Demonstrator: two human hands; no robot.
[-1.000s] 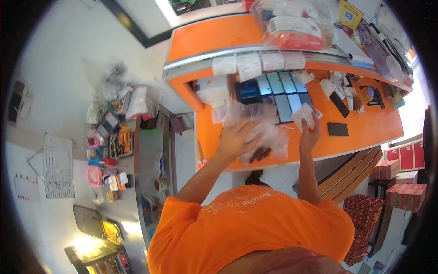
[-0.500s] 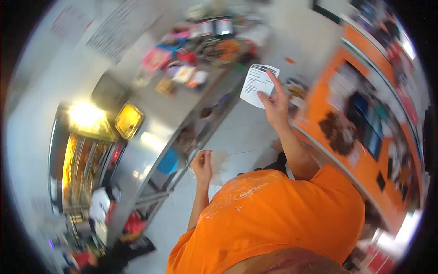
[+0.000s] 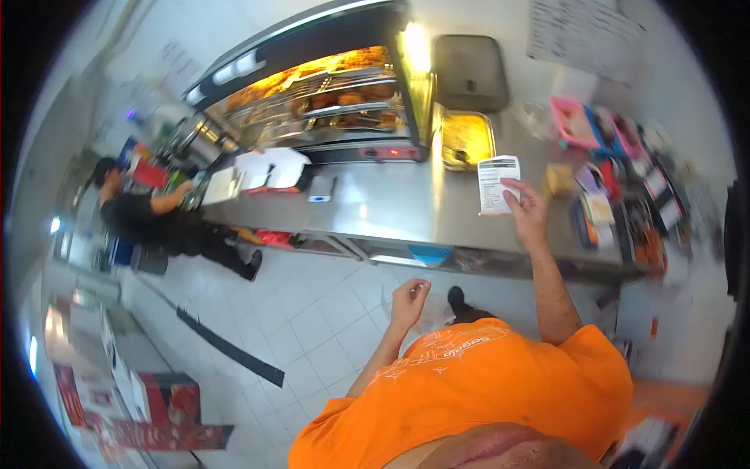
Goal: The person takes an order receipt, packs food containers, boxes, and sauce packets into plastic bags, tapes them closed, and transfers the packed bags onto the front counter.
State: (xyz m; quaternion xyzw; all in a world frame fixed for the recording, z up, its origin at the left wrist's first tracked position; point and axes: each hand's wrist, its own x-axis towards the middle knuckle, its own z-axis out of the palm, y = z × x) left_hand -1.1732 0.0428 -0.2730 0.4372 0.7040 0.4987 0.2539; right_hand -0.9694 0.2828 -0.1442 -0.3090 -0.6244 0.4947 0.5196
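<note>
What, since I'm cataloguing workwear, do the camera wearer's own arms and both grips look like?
Bright orange fabric short sleeves, part of an orange shirt with white front lettering, cover the upper arms. Both forearms are bare below. The left grip and right grip are ungloved human hands; no watch or bracelet shows at either wrist.

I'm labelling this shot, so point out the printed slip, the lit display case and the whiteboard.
Printed slip (image 3: 492, 189), head view: its printed face.
Lit display case (image 3: 320, 41), head view: dark upper frame.
Whiteboard (image 3: 582, 37), head view: written surface.
</note>
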